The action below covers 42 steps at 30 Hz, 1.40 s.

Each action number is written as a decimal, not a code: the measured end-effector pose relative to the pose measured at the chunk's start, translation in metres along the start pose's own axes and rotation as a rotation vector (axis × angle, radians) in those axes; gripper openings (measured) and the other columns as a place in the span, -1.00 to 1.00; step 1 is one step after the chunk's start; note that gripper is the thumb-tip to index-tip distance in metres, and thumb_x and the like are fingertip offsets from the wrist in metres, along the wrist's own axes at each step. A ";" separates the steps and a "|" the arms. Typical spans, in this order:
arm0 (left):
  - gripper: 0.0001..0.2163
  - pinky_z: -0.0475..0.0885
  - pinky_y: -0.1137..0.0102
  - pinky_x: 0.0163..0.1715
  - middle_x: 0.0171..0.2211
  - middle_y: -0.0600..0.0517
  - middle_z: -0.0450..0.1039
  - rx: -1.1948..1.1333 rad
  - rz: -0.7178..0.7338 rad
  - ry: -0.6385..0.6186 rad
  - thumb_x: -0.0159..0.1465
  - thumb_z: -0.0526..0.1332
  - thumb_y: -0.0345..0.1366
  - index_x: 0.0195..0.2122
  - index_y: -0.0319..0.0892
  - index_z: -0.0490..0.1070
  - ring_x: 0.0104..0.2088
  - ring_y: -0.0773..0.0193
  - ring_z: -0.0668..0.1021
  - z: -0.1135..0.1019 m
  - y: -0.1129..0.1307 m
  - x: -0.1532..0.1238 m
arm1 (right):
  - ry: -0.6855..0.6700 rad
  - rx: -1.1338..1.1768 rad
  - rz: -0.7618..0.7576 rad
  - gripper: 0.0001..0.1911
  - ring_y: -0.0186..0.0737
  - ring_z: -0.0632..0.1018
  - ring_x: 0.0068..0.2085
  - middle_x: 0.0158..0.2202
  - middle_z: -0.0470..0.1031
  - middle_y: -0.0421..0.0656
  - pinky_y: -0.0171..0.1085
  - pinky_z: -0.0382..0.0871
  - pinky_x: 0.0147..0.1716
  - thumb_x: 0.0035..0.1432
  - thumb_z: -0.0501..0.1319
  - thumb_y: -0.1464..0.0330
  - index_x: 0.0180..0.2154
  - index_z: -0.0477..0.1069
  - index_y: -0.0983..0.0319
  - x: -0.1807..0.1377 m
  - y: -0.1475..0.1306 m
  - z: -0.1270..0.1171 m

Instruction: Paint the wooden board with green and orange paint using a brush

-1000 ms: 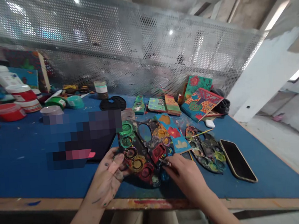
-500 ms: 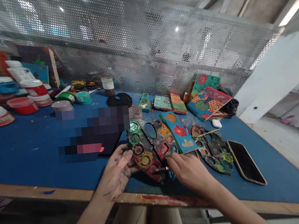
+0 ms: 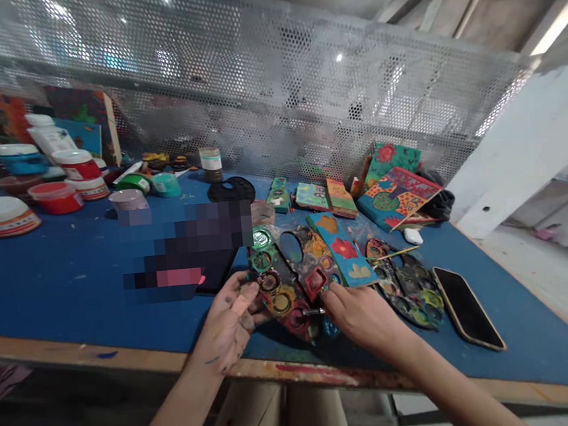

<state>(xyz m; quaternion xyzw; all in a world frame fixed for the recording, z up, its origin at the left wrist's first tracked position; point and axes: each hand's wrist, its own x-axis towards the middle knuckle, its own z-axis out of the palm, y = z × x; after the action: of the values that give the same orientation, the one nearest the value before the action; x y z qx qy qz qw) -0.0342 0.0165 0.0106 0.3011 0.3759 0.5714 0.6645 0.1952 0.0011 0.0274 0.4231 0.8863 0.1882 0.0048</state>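
A paint palette (image 3: 289, 272) crusted with many colours lies on the blue table (image 3: 61, 285) near its front edge. My left hand (image 3: 231, 323), flecked with paint, grips the palette's left edge with thumb on top. My right hand (image 3: 362, 315) is closed in a pinch on a thin paintbrush (image 3: 315, 312), its metal ferrule pointing left over the palette's lower wells. A small painted canvas (image 3: 345, 255) with red and tan shapes lies just right of the palette.
A second palette (image 3: 410, 288) with a brush across it and a dark phone (image 3: 466, 306) lie to the right. Painted canvases (image 3: 394, 193) lean at the back right. Paint jars and tubs (image 3: 63, 186) crowd the back left. A perforated metal screen (image 3: 253, 90) backs the table.
The view has shifted a little to the left. My right hand has turned the brush so it lies level over the palette's lower wells. My left hand keeps its grip.
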 end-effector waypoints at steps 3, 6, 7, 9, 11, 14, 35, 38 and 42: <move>-0.62 0.62 0.31 -0.36 -0.45 0.17 0.51 -0.004 0.004 0.002 -0.07 0.51 -0.20 -0.28 -0.10 0.40 -0.46 0.34 0.58 0.002 0.000 0.000 | 0.000 -0.006 0.018 -0.87 -0.26 0.49 -0.45 -0.39 0.45 -0.14 -0.26 0.01 -0.58 0.27 0.03 0.54 -0.27 0.29 0.24 0.000 0.000 0.001; -0.61 0.61 0.32 -0.35 -0.47 0.18 0.50 -0.006 0.004 -0.001 -0.09 0.52 -0.20 -0.29 -0.10 0.41 -0.48 0.36 0.57 0.004 0.002 0.000 | 0.006 -0.009 0.030 -0.89 -0.27 0.49 -0.45 -0.38 0.46 -0.13 -0.27 0.01 -0.57 0.25 0.06 0.54 -0.27 0.30 0.24 0.000 0.000 0.003; -0.60 0.61 0.33 -0.36 -0.46 0.18 0.51 -0.006 0.005 -0.001 -0.10 0.52 -0.19 -0.29 -0.10 0.41 -0.47 0.36 0.57 0.005 0.002 0.000 | 0.010 -0.010 0.032 -0.90 -0.27 0.49 -0.45 -0.38 0.46 -0.13 -0.26 0.00 -0.57 0.25 0.07 0.53 -0.27 0.30 0.24 0.000 0.000 0.004; -0.59 0.61 0.36 -0.39 -0.45 0.17 0.52 -0.006 0.005 0.001 -0.10 0.53 -0.18 -0.29 -0.10 0.41 -0.46 0.35 0.58 0.005 0.002 0.000 | 0.020 -0.011 0.035 -0.90 -0.27 0.48 -0.46 -0.40 0.46 -0.14 -0.25 -0.02 -0.58 0.24 0.08 0.53 -0.29 0.30 0.24 0.000 0.001 0.004; -0.59 0.60 0.39 -0.41 -0.45 0.17 0.52 -0.009 0.008 0.006 -0.11 0.53 -0.18 -0.29 -0.10 0.40 -0.46 0.35 0.58 0.005 0.002 -0.001 | 0.030 -0.011 0.028 -0.89 -0.26 0.49 -0.46 -0.42 0.45 -0.14 -0.25 -0.02 -0.57 0.24 0.08 0.54 -0.30 0.31 0.24 0.000 0.002 0.002; -0.58 0.60 0.39 -0.42 -0.46 0.18 0.51 -0.013 0.008 0.010 -0.12 0.53 -0.18 -0.30 -0.09 0.40 -0.48 0.37 0.57 0.004 0.002 -0.002 | 0.042 -0.003 -0.015 -0.89 -0.26 0.50 -0.44 -0.41 0.46 -0.18 -0.25 0.03 -0.55 0.25 0.10 0.53 -0.29 0.33 0.23 -0.002 0.004 -0.003; -0.52 0.58 0.41 -0.47 -0.45 0.18 0.52 0.001 -0.029 0.051 -0.14 0.53 -0.16 -0.28 -0.10 0.33 -0.47 0.31 0.59 0.005 0.002 0.003 | -0.019 0.026 -0.210 -0.89 -0.26 0.48 -0.48 -0.37 0.45 -0.13 -0.24 0.02 -0.61 0.31 0.01 0.51 -0.23 0.29 0.27 0.010 0.016 0.008; -0.52 0.57 0.42 -0.48 -0.45 0.17 0.52 -0.001 -0.025 0.059 -0.14 0.53 -0.16 -0.28 -0.10 0.33 -0.46 0.29 0.60 0.006 0.003 0.002 | -0.030 0.031 -0.250 -0.88 -0.27 0.47 -0.48 -0.36 0.45 -0.12 -0.24 0.02 -0.60 0.32 0.00 0.50 -0.21 0.29 0.28 0.012 0.018 0.007; -0.52 0.57 0.40 -0.48 -0.44 0.15 0.53 0.009 -0.025 0.076 -0.14 0.53 -0.16 -0.27 -0.11 0.32 -0.44 0.26 0.61 0.007 0.003 0.002 | -0.052 0.028 -0.274 -0.88 -0.26 0.48 -0.48 -0.35 0.46 -0.13 -0.22 0.01 -0.60 0.32 0.01 0.50 -0.21 0.30 0.28 0.015 0.020 0.006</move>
<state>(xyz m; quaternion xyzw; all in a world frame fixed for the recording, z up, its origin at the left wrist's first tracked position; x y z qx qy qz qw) -0.0301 0.0187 0.0165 0.2773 0.4070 0.5724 0.6556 0.2020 0.0256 0.0306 0.3030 0.9378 0.1624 0.0476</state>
